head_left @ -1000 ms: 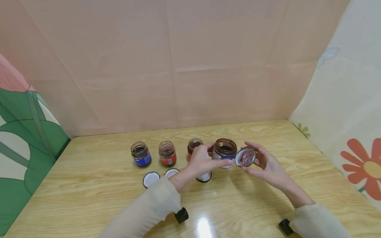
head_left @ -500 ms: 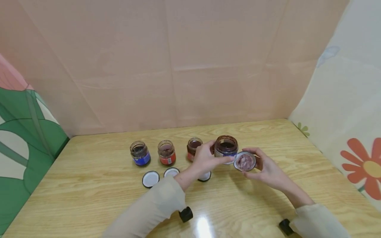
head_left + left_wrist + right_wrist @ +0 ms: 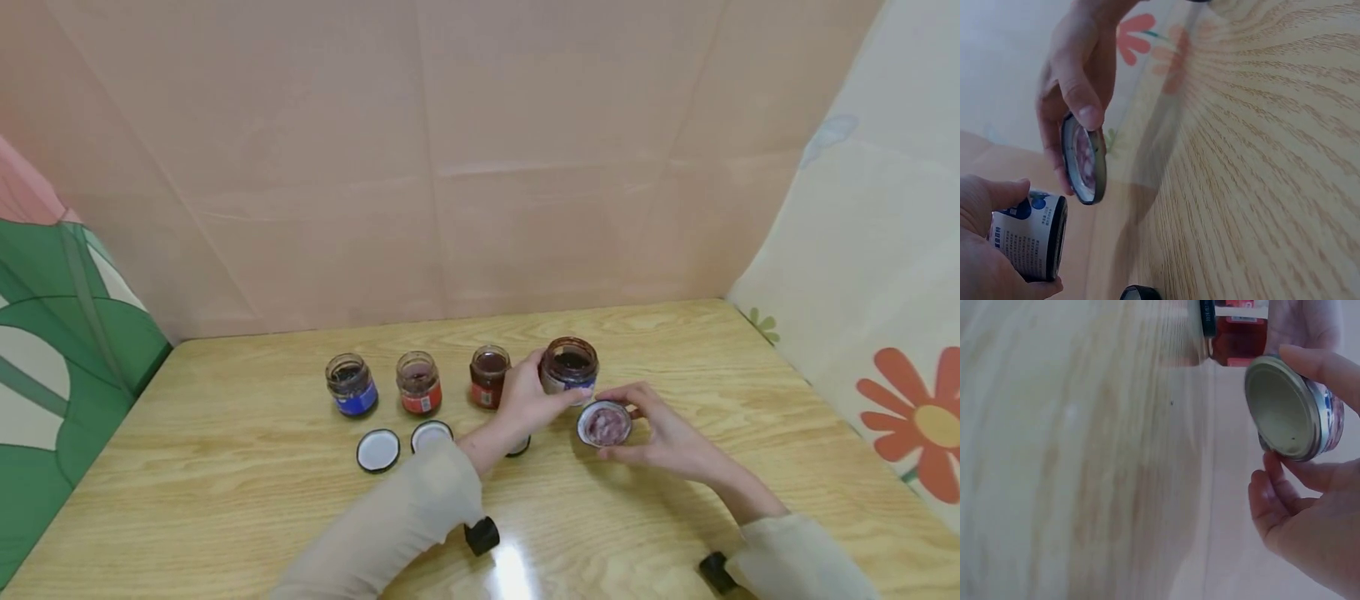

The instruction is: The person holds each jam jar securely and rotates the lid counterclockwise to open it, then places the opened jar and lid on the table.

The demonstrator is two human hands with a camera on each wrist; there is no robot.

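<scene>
My left hand (image 3: 528, 402) grips a glass jar (image 3: 561, 383) with a blue-and-white label, its mouth open and dark jam inside. In the left wrist view the thumb and fingers wrap round the label of this jar (image 3: 1029, 240). My right hand (image 3: 667, 437) pinches a round metal lid (image 3: 606, 425) by its edge, thumb on one side and fingers on the other. The lid's underside, smeared with purplish jam, faces the head camera, just in front of the jar. The right wrist view shows the other, pale face of the lid (image 3: 1282, 409).
Left of my hands stand three smaller uncovered jars: one with a blue label (image 3: 352, 387), one with a red label (image 3: 420, 385), another red one (image 3: 487, 387). In front of them lie white lids (image 3: 378, 450) (image 3: 432, 435), one partly behind my left wrist. A pinkish sheet (image 3: 450, 167) hangs behind the table.
My right hand has brought the lid nearer the table's front and slightly left, turning its jam side further upward. The jar in my left hand has shifted slightly back.
</scene>
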